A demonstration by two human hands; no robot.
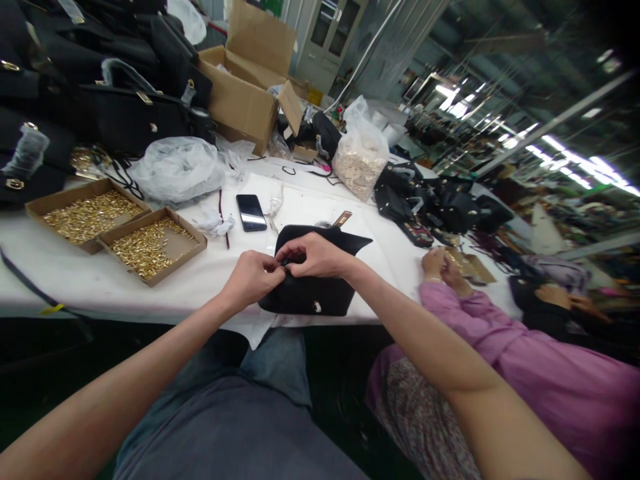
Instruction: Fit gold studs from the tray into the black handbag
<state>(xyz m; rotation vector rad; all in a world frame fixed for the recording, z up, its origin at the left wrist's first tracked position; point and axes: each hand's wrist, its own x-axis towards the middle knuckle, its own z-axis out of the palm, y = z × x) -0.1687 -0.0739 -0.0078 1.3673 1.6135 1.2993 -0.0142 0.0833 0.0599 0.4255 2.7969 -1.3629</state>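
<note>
A black bag (305, 297) lies near the front edge of the white table (240, 280), its flap folded back and a small metal clasp on its front. My left hand (253, 277) is closed in a pinch at the bag's upper left part. Beside it, nearly touching, my right hand (315, 257) pinches at the same spot with curled fingers. Whatever small thing lies between the fingertips is too small to make out. Behind the bag's upper edge a brown tag (343, 219) sticks up.
Cardboard trays of gold metal pieces (147, 250) stand left, near a phone (251, 213). Black bags (125, 113), an open carton (240, 100) and a filled plastic bag (361, 157) are behind. A person in pink sleeves (480, 320) works at right.
</note>
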